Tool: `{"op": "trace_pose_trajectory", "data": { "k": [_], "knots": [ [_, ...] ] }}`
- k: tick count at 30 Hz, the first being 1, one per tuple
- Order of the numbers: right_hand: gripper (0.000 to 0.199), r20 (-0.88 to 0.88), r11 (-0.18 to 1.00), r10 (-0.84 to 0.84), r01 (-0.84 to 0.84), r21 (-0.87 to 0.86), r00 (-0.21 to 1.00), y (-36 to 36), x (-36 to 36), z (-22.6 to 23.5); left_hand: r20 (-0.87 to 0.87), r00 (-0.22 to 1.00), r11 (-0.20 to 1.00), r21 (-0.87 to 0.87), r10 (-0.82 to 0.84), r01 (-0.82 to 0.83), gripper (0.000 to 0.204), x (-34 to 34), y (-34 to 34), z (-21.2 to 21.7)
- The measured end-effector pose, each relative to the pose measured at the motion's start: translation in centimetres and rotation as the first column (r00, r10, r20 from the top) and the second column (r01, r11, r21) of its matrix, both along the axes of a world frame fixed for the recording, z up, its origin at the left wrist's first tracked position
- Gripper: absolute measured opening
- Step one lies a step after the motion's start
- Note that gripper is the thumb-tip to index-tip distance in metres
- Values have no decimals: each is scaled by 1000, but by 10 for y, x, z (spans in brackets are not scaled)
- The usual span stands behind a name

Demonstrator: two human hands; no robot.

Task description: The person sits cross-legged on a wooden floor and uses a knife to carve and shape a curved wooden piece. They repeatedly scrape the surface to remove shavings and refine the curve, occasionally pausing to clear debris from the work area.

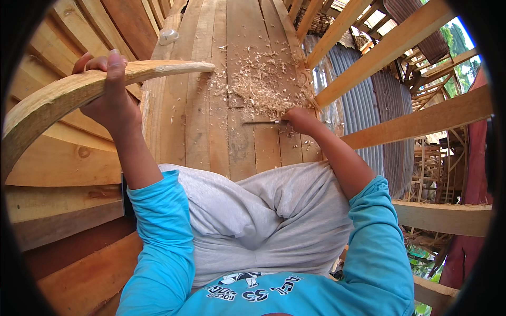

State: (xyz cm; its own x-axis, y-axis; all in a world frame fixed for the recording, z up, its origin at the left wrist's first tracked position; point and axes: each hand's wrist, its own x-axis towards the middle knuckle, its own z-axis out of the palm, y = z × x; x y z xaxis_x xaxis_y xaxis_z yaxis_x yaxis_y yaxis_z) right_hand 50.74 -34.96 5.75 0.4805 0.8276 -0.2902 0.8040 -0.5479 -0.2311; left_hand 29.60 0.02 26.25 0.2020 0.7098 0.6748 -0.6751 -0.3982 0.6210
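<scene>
A long, pale, curved piece of wood (153, 69) arches across the left side, its narrow end over the plank floor and its wider part running out past the left rim. My left hand (110, 89) is wrapped round it, with the thumb on top. Low over the floor on the right, my right hand (304, 122) is closed on the handle of a knife (262, 122). The thin dark blade points left, apart from the wood. Curly wood shavings (266, 97) lie heaped just beyond the knife.
I sit on a plank floor (197, 126) with grey trousers (269, 210) folded under me. Stacked boards (58, 158) line the left. A small clear container (168, 37) stands at the far left. Wooden rails (416, 124) and corrugated metal sheets (363, 100) bound the right.
</scene>
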Motion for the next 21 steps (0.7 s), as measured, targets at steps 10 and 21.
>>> {"op": "trace_pose_trajectory", "data": {
  "k": [10, 21],
  "knots": [
    [13, -146, 972, 233, -223, 80, 962, 13, -22, 0, 19, 1000, 1000, -13, 12, -11, 48, 1, 0, 1],
    [15, -52, 985, 166, -163, 57, 985, 13, -13, 8, 18, 1000, 999, -21, 25, -25, 50, -1, 8, -3]
  ]
}}
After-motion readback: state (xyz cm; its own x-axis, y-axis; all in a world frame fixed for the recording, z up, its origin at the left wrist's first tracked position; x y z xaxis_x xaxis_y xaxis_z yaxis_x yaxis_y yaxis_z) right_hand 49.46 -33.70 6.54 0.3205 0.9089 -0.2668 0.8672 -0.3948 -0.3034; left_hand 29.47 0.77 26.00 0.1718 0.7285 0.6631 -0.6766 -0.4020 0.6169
